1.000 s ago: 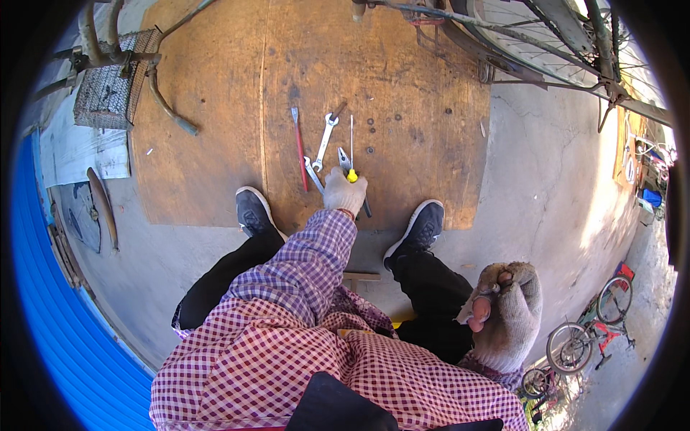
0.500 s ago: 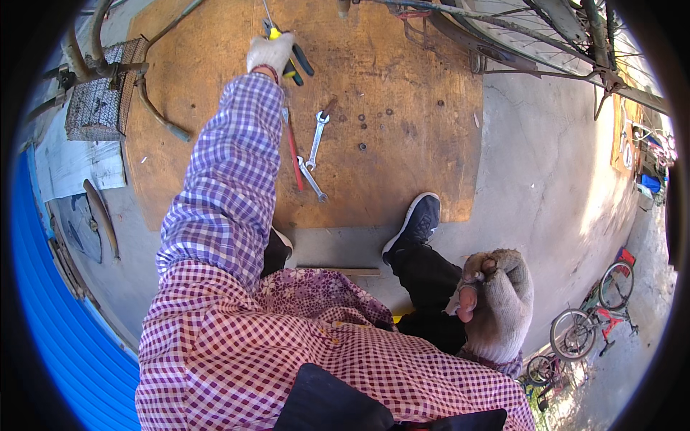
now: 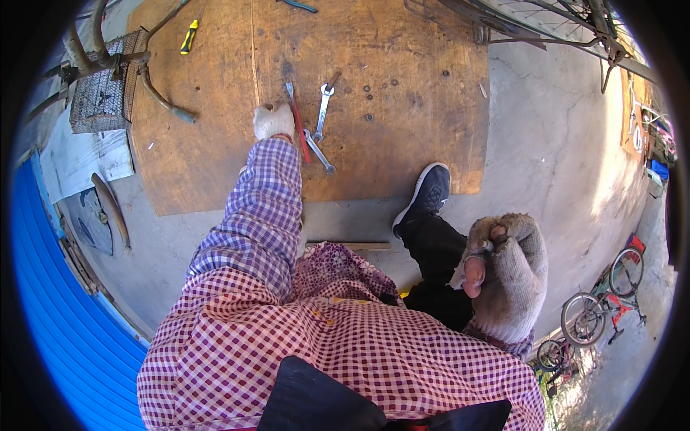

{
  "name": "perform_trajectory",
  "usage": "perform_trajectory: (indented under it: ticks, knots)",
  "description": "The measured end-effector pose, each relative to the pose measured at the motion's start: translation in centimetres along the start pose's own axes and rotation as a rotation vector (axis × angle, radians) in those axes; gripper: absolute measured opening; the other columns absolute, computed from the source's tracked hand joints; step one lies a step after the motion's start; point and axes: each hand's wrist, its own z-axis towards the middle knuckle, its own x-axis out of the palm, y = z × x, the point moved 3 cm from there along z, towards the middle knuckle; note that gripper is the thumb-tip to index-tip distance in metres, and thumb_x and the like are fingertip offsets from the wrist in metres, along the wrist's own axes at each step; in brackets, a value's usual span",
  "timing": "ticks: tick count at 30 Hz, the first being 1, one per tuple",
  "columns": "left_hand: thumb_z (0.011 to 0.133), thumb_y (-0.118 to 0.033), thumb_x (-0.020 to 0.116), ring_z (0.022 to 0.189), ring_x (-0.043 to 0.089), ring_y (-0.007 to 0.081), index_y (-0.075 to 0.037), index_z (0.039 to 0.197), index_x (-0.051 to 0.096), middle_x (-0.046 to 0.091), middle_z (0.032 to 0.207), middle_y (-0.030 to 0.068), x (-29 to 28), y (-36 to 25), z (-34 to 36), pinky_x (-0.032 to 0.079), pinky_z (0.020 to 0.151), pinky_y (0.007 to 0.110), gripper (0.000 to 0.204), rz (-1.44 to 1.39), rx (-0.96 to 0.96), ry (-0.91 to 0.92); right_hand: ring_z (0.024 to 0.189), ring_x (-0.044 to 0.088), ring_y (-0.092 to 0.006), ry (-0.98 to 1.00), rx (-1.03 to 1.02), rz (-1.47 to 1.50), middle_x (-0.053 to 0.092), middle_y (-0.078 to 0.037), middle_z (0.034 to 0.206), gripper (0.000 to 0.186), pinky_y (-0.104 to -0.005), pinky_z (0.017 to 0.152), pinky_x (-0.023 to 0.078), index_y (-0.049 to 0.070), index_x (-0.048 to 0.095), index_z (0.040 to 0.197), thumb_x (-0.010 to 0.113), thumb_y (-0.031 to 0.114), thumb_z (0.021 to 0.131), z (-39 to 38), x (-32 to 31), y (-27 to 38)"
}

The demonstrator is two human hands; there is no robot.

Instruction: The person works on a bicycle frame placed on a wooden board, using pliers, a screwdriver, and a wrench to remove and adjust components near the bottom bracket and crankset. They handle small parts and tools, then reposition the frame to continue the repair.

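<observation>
My left hand (image 3: 274,121), in a white glove, is low over the wooden board, just left of a red-handled bar-like tool (image 3: 297,128). Its fingers point away and are mostly hidden. Right of that tool lie two open-ended wrenches, one upright (image 3: 323,113) and a shorter slanted one (image 3: 320,154). Near my right knee, my right hand (image 3: 507,276) is closed in a worn, dirty glove, with bare thumb and fingertips showing. What it holds, if anything, I cannot make out. A yellow-and-black screwdriver (image 3: 189,37) lies at the far left, and a blue-green tool handle (image 3: 297,6) at the top edge.
Several small dark nuts (image 3: 369,116) dot the wooden board (image 3: 417,158). A wire basket (image 3: 106,100) and bent handlebar (image 3: 162,100) stand left. A bicycle frame and wheel (image 3: 568,36) overhang the far right. My shoe (image 3: 425,194) rests at the board's near edge.
My left hand has drawn back toward me from the far side, where it gripped yellow-and-dark-handled tools. The screwdriver now lies on the board. My right hand keeps its closed pose.
</observation>
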Motion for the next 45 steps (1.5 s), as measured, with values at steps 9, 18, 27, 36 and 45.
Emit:
perform_trajectory:
  ticks: [9,18,27,36,45]
  knots:
    - [0.081,-0.050,0.083,0.119,0.067,0.0415,0.003,0.130,0.058,0.065,0.130,0.0273,-1.6,0.7,-4.9,0.054,0.103,0.048,0.077,0.259,-0.053,0.329,0.060,0.062,-0.0194,0.047,-0.009,0.020,0.066,-0.025,0.093,0.022,-0.0267,0.049,0.048,-0.005,0.058,0.110,0.066,0.012,0.099,-1.2,0.7,0.2]
    - [0.080,-0.032,0.085,0.119,0.066,0.0421,0.004,0.129,0.056,0.064,0.128,0.0260,-1.4,-1.6,-5.6,0.053,0.104,0.049,0.068,0.237,0.039,0.142,0.061,0.063,-0.0203,0.033,-0.006,0.063,0.066,-0.025,0.093,0.018,-0.0283,0.049,0.051,-0.005,0.058,0.109,0.064,0.008,0.099,-1.3,0.5,0.1]
    - [0.086,-0.027,0.075,0.115,0.067,0.0427,0.000,0.121,0.066,0.065,0.124,0.0266,-1.1,-1.7,-5.0,0.054,0.101,0.049,0.045,0.294,0.148,0.196,0.058,0.061,-0.0191,0.004,0.019,0.045,0.066,-0.025,0.091,0.015,-0.0280,0.049,0.050,-0.005,0.058,0.107,0.062,0.008,0.100,-1.8,0.5,-0.1]
    - [0.089,-0.025,0.072,0.115,0.068,0.0430,-0.001,0.118,0.068,0.068,0.122,0.0268,-0.8,-3.0,-5.2,0.054,0.100,0.051,0.038,0.286,0.110,0.219,0.057,0.061,-0.0199,-0.005,0.035,0.032,0.066,-0.024,0.089,0.015,-0.0290,0.047,0.050,-0.005,0.058,0.104,0.063,0.008,0.100,-1.6,0.3,-0.2]
    - [0.089,-0.014,0.071,0.115,0.069,0.0427,0.001,0.122,0.062,0.071,0.121,0.0247,-0.8,-2.7,-5.6,0.055,0.100,0.051,0.037,0.143,0.031,0.218,0.056,0.061,-0.0206,-0.007,0.053,0.034,0.066,-0.025,0.091,0.012,-0.0292,0.046,0.049,-0.005,0.056,0.101,0.062,0.006,0.099,-2.2,-0.2,-0.2]
